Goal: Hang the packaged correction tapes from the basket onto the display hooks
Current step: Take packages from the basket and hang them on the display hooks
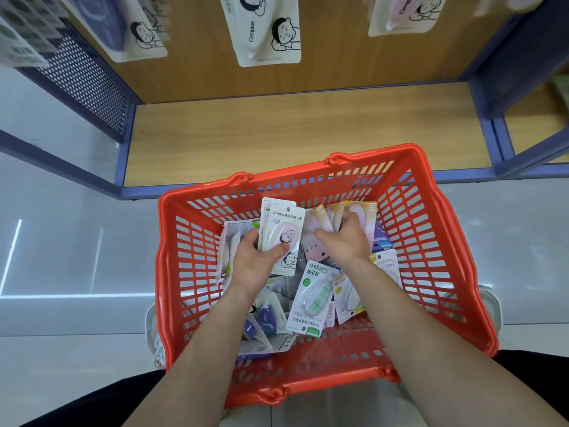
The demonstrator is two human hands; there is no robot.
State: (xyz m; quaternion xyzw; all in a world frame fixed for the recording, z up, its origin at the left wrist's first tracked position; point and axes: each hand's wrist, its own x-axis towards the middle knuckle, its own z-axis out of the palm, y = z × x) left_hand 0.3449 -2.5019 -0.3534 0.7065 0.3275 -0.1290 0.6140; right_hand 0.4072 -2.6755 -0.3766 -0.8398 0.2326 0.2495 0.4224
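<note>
1. Shiny grey floor [61, 241] on the far left, then a blue perforated side panel [83, 75] and a wooden shelf [277, 134] with blue edging.
2. Up top, three carded tapes hang in a row over the shelf: purple one [120, 26], white one [261, 29], pink one [406, 13].
3. Red basket [431, 241] sits in front of the shelf, between the person's arms, with a loose heap of packs [348, 300] in the bottom.
4. Left hand [257, 261] is in the basket's left half, thumb and fingers pinching two pink packs [284, 229], upright and overlapping.
5. Purple pack [261, 325] lies under the left forearm. Green pack [317, 297] lies flat between the forearms.
6. Right hand [348, 238] is down at the back right of the heap, fingers bent onto some pink and yellow packs [365, 211], thumb sticking out left. Can't tell if it's gripping one or just touching.
</note>
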